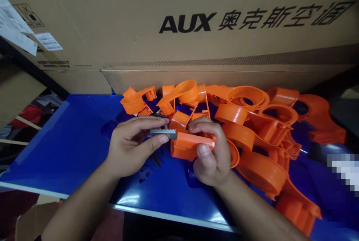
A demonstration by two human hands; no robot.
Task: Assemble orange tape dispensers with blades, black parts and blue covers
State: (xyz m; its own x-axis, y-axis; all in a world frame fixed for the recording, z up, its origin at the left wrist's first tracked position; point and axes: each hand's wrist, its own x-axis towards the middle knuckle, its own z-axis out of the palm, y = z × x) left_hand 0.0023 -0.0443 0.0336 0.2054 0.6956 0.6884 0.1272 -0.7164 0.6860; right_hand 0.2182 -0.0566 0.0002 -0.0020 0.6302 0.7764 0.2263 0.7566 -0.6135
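My left hand (133,145) pinches a dark grey toothed strip (162,132), its teeth facing up. The strip's right end meets the end of an orange tape dispenser part (193,141); I cannot tell whether it is seated in it. My right hand (211,151) is wrapped round that orange part, thumb in front and fingers behind. Below my left hand, small dark pieces (145,173) lie on the blue table (70,140). The ring of the held part is partly hidden by my right hand.
Several orange tape dispenser parts (263,172) are heaped at the back and right of the table. Behind them stands a large cardboard box (126,28) with black lettering. The table's pale front edge (168,216) runs below my hands.
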